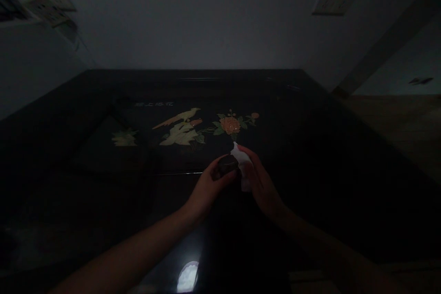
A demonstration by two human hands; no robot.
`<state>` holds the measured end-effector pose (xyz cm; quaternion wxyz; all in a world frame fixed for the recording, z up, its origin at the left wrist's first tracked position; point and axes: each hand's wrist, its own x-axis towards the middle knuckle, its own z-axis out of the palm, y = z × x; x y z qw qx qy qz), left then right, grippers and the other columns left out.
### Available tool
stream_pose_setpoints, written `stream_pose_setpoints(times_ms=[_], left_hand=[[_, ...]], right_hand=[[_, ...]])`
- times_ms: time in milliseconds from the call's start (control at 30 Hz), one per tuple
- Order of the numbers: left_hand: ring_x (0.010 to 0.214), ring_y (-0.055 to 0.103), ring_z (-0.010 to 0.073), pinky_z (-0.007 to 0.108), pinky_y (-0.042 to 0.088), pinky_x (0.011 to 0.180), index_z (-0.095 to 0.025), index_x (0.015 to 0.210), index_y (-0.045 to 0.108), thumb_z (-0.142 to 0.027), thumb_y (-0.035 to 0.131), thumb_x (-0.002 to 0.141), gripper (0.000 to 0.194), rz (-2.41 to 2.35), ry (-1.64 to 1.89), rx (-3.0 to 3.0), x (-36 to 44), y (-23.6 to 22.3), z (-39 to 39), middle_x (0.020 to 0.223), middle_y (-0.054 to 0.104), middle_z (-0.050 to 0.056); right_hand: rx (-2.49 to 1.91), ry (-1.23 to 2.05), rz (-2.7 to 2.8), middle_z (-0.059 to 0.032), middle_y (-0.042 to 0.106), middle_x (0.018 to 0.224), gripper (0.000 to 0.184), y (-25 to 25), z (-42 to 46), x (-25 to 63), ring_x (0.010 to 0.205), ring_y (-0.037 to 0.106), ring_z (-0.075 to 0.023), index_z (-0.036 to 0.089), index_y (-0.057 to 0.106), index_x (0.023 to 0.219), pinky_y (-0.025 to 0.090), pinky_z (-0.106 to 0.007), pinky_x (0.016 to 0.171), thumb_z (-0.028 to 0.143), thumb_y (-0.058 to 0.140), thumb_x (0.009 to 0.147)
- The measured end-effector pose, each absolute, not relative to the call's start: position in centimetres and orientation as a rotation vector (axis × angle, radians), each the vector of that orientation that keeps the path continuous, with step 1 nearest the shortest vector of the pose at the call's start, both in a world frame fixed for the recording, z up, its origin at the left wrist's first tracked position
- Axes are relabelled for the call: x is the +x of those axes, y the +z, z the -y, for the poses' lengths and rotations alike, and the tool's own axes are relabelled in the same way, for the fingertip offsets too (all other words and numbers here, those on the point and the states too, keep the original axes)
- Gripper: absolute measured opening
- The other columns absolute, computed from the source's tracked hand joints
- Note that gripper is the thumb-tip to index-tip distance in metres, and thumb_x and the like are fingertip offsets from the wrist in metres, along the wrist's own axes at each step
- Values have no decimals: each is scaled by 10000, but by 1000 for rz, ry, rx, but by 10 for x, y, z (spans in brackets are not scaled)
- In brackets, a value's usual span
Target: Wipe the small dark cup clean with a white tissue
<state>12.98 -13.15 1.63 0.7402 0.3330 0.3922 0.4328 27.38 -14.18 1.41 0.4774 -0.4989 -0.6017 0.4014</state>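
Note:
The scene is very dim. My left hand (pixel 206 188) is closed round a small dark rounded object (pixel 225 165), held just above a glossy black table (pixel 310 156). My right hand (pixel 262 183) is closed on a crumpled white tissue or cloth (pixel 243 163), which is pressed against the right side of the dark object. Both hands meet near the middle of the table. What the dark object is cannot be made out.
The tabletop carries an inlaid picture of a bird (pixel 179 119) and an orange flower (pixel 230 125). A bright light reflection (pixel 188 276) shows on the near edge. Wall sockets (pixel 334 0) sit on the pale wall behind; wooden floor (pixel 396 124) lies to the right.

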Motion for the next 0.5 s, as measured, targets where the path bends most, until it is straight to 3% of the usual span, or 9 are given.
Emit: stream_pose_setpoints(times_ms=[333,500], left_hand=[[1161,549,282,407,352,1056,-131,1119,640,-438,775,652,574,-642,937,723,127,8,130,1187,641,139],[1157,551,283,426,369,1043,-140,1130,634,-467,750,671,576,-570,907,699,129,8,127,1177,642,140]], right_hand=[[-1126,959,1355,-30,617,1221,376,22,136,285,1120,569,-184,285,561,1199,435,-323,978,487,375,943],[-1113,895,1430,-38,595,1251,357,26,138,286,1154,546,-186,277,542,1218,416,-332,1001,445,370,955]])
